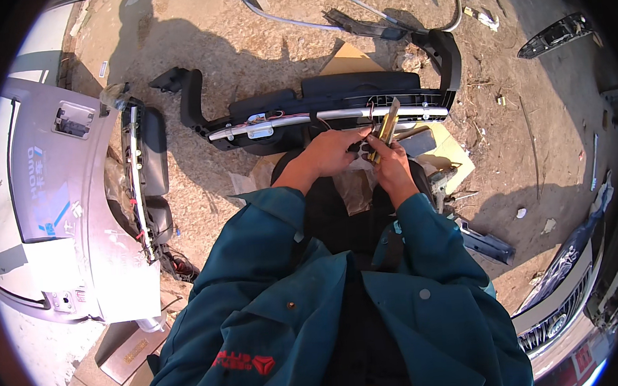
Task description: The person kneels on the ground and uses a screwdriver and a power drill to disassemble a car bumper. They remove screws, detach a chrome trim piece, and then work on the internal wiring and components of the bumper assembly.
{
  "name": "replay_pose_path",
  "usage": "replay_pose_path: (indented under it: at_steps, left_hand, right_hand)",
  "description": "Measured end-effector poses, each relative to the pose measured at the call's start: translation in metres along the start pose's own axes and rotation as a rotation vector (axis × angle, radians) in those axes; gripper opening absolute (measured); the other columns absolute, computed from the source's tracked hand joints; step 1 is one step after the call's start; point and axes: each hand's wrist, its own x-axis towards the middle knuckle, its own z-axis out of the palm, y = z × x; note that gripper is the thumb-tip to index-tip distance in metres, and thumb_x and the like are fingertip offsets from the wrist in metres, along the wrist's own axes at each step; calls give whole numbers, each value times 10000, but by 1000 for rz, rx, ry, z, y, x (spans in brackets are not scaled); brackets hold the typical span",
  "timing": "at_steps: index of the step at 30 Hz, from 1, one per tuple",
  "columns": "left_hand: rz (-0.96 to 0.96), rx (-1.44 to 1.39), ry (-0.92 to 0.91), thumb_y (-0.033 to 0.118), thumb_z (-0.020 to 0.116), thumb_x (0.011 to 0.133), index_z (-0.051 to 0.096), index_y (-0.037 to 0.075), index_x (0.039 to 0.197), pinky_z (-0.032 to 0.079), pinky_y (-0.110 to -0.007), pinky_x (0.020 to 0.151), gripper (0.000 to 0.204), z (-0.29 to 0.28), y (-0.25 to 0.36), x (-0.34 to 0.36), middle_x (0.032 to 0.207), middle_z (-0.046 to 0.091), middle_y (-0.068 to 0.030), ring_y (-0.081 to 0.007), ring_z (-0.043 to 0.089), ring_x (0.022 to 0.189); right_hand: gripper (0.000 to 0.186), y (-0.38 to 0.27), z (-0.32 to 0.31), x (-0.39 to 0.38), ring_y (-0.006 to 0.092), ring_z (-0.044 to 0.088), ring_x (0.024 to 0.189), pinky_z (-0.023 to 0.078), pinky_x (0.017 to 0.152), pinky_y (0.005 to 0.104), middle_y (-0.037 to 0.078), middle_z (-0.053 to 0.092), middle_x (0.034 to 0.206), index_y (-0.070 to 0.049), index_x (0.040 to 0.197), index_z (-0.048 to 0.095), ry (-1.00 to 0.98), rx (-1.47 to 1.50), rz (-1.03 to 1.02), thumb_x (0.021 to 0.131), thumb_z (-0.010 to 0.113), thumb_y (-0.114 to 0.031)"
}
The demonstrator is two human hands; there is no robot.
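My right hand (392, 165) is closed around a yellow utility knife (388, 128), its blade out and pointing away from me. Close beside it, my left hand (336, 151) is closed, with its fingertips on a small dark piece that I cannot make out. Both hands are over the near side of a long black plastic vehicle part (359, 84), which has upturned ends. Along this part runs a silver metal bar (343, 114), with thin reddish wires (276, 115) lying near it.
Cardboard (455, 152) lies under the black part. On the left is a silver-grey vehicle panel (74, 165), with a second black part with a bar (150, 160) next to it. A grey hose (277, 18) curves across the far ground. A vehicle grille (553, 316) stands at lower right.
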Motion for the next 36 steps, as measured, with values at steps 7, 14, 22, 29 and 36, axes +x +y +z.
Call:
replay_pose_path:
  at_steps: [7, 14, 22, 29, 36]
  left_hand:
    - [-245, -389, 190, 134, 759, 946, 708, 83, 1501, 631, -462, 942, 560, 7, 16, -24, 1193, 818, -223, -408, 804, 1056]
    - [-220, -471, 223, 70, 717, 983, 779, 21, 1371, 610, -381, 915, 396, 25, -8, -22, 1192, 830, -167, -234, 783, 1023]
    - [-276, -759, 278, 32, 759, 961, 786, -22, 1340, 598, -364, 945, 384, 28, 0, -21, 1153, 816, -113, -192, 753, 1024]
    - [-398, -1089, 297, -10, 705, 970, 773, 13, 1382, 532, -284, 859, 418, 21, -26, -30, 1121, 760, -23, -119, 664, 964]
    - [-434, -1170, 216, 121, 660, 1111, 793, 24, 1227, 501, -302, 749, 202, 2, -53, -44, 954, 730, -1, -109, 621, 826]
  right_hand:
    - [179, 6, -8, 5, 245, 787, 1036, 658, 922, 433, 93, 795, 1126, -55, 1218, 723, -36, 82, -19, 1048, 759, -17]
    - [176, 12, -9, -1, 232, 778, 1055, 653, 939, 448, 71, 786, 1115, -77, 1231, 706, -21, 110, 40, 1065, 762, -72]
    - [166, 6, -6, -4, 203, 750, 986, 642, 905, 435, 45, 757, 1076, -85, 1198, 690, -27, 23, 8, 1078, 787, -146]
    - [189, 2, -3, -15, 186, 716, 908, 624, 826, 390, 45, 745, 1033, -80, 1209, 692, 40, -151, 24, 1078, 788, -177]
    - [230, 1, -6, -37, 190, 704, 870, 617, 800, 398, 62, 766, 1020, -62, 1257, 716, 179, -292, -70, 1080, 772, -198]
